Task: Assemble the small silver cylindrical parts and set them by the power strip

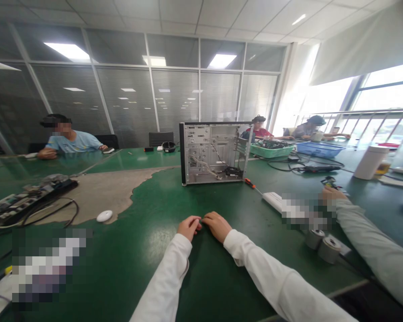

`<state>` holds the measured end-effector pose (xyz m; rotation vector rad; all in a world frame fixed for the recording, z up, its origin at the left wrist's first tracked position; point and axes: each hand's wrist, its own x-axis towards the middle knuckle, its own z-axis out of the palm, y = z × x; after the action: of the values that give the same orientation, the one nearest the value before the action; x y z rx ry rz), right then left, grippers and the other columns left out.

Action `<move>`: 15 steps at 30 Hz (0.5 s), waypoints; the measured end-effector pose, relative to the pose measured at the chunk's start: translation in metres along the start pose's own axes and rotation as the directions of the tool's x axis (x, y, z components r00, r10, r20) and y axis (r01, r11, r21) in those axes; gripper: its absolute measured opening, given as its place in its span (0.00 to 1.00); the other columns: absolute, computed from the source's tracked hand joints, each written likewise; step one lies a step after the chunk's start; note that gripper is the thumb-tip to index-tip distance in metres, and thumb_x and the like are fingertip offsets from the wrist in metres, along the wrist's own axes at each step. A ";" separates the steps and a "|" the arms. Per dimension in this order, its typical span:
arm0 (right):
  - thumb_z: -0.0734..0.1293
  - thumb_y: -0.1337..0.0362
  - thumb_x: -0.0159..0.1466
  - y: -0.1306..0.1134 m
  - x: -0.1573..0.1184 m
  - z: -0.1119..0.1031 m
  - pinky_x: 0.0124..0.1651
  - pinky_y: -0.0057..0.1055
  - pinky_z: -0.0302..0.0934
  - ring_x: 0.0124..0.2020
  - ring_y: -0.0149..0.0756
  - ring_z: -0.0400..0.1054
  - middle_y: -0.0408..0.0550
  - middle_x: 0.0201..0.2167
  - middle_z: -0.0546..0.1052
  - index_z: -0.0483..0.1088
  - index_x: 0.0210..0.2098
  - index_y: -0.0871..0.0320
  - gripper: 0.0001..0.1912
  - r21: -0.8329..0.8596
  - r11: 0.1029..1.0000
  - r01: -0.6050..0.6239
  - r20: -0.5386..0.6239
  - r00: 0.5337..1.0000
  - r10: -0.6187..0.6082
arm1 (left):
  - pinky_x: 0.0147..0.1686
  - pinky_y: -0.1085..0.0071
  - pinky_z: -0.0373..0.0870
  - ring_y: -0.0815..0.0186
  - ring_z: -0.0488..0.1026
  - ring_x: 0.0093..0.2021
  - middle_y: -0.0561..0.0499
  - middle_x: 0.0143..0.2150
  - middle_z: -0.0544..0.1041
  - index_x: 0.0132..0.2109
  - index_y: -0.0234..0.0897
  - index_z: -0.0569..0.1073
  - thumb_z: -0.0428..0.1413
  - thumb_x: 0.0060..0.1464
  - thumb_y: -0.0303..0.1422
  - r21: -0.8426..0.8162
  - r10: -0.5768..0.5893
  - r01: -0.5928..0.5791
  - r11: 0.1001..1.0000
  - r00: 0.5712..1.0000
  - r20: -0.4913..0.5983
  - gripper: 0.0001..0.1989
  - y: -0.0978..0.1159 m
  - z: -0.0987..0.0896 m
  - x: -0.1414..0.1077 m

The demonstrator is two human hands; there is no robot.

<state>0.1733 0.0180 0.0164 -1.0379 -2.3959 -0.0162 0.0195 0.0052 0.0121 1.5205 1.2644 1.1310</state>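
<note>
My left hand (190,228) and my right hand (216,226) are together low over the green table, fingertips meeting or nearly so. The left fingers are curled against the thumb. On the right, the fingers are bent and pressed together. Anything small between them is hidden. Beyond my hands stands an upright computer case (215,154) with its side off, showing bare metal, loose cables (204,166) and drive bays. An orange-handled screwdriver (250,184) lies by its lower right corner. Neither hand touches the case.
A round white object (104,216) and circuit parts (30,199) lie left. At right are a white power strip (272,201), two metal cylinders (329,249), green (272,151) and blue (319,150) baskets, and a white bottle (371,162). A co-worker's sleeve (372,241) reaches in; others sit farther off.
</note>
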 end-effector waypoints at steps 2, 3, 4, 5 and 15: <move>0.53 0.73 0.57 0.000 -0.004 -0.002 0.39 0.29 0.57 0.37 0.32 0.61 0.47 0.33 0.70 0.69 0.34 0.55 0.15 -0.011 1.000 0.012 0.011 1.000 -0.012 | 0.19 0.78 0.63 0.70 0.69 0.25 0.51 0.23 0.72 0.36 0.33 0.70 0.47 0.46 0.35 0.007 -0.013 0.013 1.000 1.000 -0.009 0.13 -0.002 0.001 0.001; 0.52 0.73 0.57 0.000 -0.008 -0.005 0.39 0.29 0.58 0.36 0.31 0.61 0.47 0.33 0.70 0.69 0.33 0.56 0.15 -0.020 1.000 0.015 0.014 1.000 -0.014 | 0.19 0.78 0.63 0.70 0.69 0.25 0.51 0.23 0.72 0.36 0.33 0.69 0.47 0.46 0.35 0.007 -0.020 0.020 1.000 1.000 -0.015 0.13 -0.003 0.002 0.002; 0.52 0.73 0.57 0.000 -0.014 -0.009 0.38 0.29 0.58 0.36 0.31 0.61 0.47 0.33 0.70 0.68 0.33 0.56 0.16 -0.030 0.999 0.019 0.017 1.000 -0.018 | 0.19 0.79 0.62 0.70 0.69 0.25 0.51 0.23 0.72 0.35 0.33 0.69 0.47 0.46 0.35 0.006 -0.027 0.027 1.000 0.999 -0.020 0.12 -0.004 0.003 0.003; 0.52 0.73 0.57 0.000 -0.021 -0.013 0.38 0.29 0.58 0.35 0.32 0.61 0.47 0.32 0.71 0.68 0.33 0.55 0.16 -0.041 0.999 0.021 0.018 1.000 -0.020 | 0.18 0.79 0.62 0.71 0.69 0.24 0.51 0.23 0.71 0.35 0.32 0.69 0.47 0.46 0.34 0.005 -0.032 0.032 0.999 0.999 -0.024 0.12 -0.004 0.003 0.003; 0.56 0.57 0.53 0.067 -0.159 -0.112 0.35 0.36 0.59 0.35 0.41 0.66 0.52 0.34 0.72 0.68 0.36 0.53 0.15 -0.217 0.779 -0.588 -0.569 0.724 0.388 | 0.19 0.79 0.62 0.71 0.69 0.24 0.51 0.23 0.72 0.34 0.33 0.70 0.46 0.46 0.33 0.011 -0.035 0.035 0.999 0.999 -0.008 0.11 -0.001 0.003 -0.001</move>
<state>0.3612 -0.0659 0.0250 -1.6160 -1.6065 -0.5236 0.0224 0.0041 0.0105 1.4985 1.2996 1.1099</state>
